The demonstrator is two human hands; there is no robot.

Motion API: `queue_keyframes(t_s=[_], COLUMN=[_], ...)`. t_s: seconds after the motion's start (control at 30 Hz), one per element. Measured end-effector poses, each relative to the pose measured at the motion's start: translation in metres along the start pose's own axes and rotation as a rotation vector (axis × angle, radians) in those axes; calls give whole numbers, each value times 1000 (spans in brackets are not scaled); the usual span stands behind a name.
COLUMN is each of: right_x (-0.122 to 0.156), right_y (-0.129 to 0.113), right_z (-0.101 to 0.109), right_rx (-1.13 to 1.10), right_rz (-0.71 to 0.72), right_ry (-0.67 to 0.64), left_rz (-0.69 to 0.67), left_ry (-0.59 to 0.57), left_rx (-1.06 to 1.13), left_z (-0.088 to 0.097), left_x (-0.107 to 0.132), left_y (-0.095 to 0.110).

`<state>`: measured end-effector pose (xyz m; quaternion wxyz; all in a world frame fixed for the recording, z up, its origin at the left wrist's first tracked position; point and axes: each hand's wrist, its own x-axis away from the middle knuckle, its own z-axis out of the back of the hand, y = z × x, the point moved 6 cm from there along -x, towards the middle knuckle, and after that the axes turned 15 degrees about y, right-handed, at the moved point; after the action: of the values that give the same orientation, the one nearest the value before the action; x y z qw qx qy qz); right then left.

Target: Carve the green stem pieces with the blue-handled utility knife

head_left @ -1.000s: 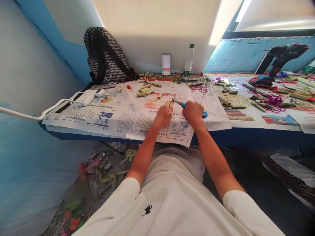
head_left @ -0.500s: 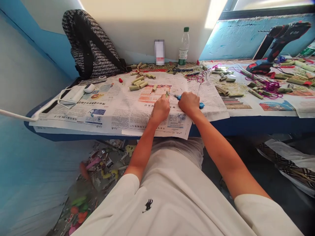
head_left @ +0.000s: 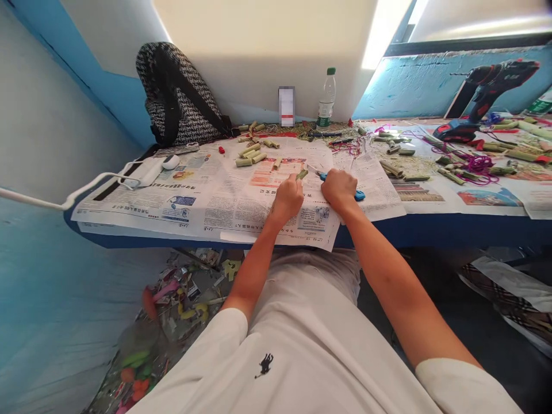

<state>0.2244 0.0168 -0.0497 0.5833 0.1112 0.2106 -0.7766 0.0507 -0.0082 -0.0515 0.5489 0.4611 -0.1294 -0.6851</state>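
Head view: my left hand pinches a green stem piece; my right hand clamps a blue knife, edge unclear, best angled away from my left.

Pale blue wall behind a dark-blue-edged table, bright light above, littered floor below

There are two hands, one blue-handled knife, one drill and one phone.
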Motion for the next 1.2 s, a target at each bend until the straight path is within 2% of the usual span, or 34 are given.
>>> queue_keyframes(t_s=[0.07,0.23,0.37,0.47,0.67,0.97,1.2], right_x=[-3,0,5,7,11,15,18], right_y=[3,-2,-7,-7,-15,-18,-14], right_z=[-2,2,11,13,9,14,16], right_rx=[-2,-11,-21,-22,-65,-58,-69], right_rz=[-13,83,130,142,290,343,324], right_ry=[-9,38,102,122,34,2,39], left_rz=[22,98,97,123,108,5,71], left_ry=[66,9,65,65,38,40,54], left_rx=[35,59,105,107,134,96,175], left_z=[10,14,17,18,17,16,19], left_x=[2,1,2,5,6,8,5], left_y=[-1,-7,-5,-7,-7,1,-4])
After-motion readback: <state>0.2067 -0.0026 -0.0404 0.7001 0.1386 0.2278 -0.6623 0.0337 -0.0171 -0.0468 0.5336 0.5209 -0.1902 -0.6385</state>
